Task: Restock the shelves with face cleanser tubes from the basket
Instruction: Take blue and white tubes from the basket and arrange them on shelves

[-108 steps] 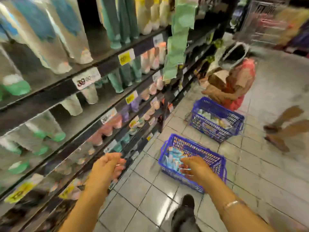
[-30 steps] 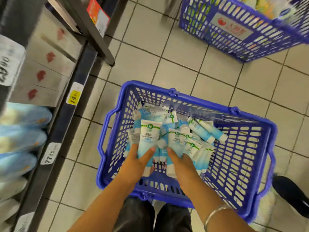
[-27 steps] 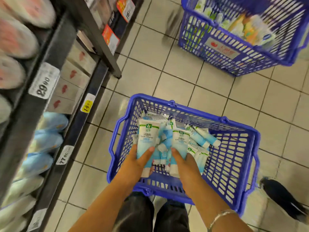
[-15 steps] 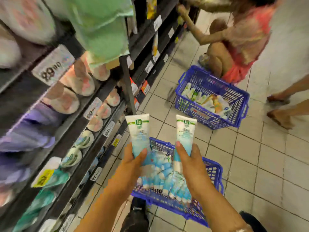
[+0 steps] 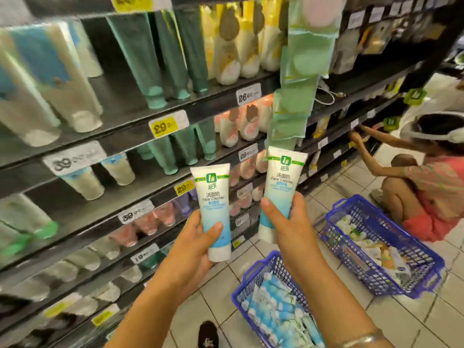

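Tubes are up in both hands, one apiece, each standing cap-down with the crimped end on top and the printed label facing the camera. The left hand (image 5: pixel 198 243) grips a white and pale blue plastic face cleanser tube (image 5: pixel 213 204) low on its body, thumb curled across the blue lower front and the white cap poking out below the hand. The right hand (image 5: pixel 288 227) grips a second white and pale blue face cleanser tube (image 5: pixel 280 187) the same way, thumb on the tube's left edge and fingers wrapped round the right side; this tube sits a little higher than the other, and the two tubes are near each other but apart.

Both tubes are held in front of the dark metal shelves (image 5: pixel 140 136), which carry rows of cap-down tubes in white, teal, yellow, pink and purple, with white and yellow price tags (image 5: pixel 165 124) on the shelf edges. Neither tube touches a shelf.

Below the right forearm, on the pale tiled floor (image 5: pixel 414 322), stands a blue plastic mesh basket (image 5: pixel 247 281) filled with more blue and white tubes lying in a heap. A second blue plastic basket (image 5: pixel 381 257) with mixed packets stands further right, beside a crouching person in a pink top (image 5: pixel 431 187) who reaches into a low shelf.
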Demonstrator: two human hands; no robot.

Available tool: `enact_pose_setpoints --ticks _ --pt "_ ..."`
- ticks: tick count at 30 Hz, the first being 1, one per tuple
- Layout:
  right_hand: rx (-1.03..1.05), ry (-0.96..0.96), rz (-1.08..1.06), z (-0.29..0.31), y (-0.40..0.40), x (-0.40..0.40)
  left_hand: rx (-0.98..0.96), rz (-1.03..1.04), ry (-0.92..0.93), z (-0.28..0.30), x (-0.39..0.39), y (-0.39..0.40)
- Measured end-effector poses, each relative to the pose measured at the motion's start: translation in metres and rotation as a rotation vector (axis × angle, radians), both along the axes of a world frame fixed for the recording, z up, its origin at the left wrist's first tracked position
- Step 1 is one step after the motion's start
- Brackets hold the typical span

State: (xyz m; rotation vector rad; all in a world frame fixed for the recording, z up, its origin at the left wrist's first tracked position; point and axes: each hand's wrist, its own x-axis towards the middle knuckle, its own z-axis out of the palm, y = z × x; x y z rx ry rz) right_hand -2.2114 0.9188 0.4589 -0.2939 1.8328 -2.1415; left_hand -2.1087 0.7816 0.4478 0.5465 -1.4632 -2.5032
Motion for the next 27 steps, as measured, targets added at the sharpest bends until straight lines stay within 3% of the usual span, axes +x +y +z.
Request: enact_pose_setpoints --ticks 9,15,27 --pt "-0.066 0.057 0.336 0.073 -0.078 0.104 -0.088 0.418 0.105 0.081 0.159 -0.048" --pt "-0.163 -0.040 0.517 0.117 -0.137 0.197 0.026 0.594 0.155 0.111 0.272 -0.080" --pt "-0.362 0.136 0.818 0.203 -0.251 0.419 -0.390 0.743 0.189 0.204 0.520 -0.159"
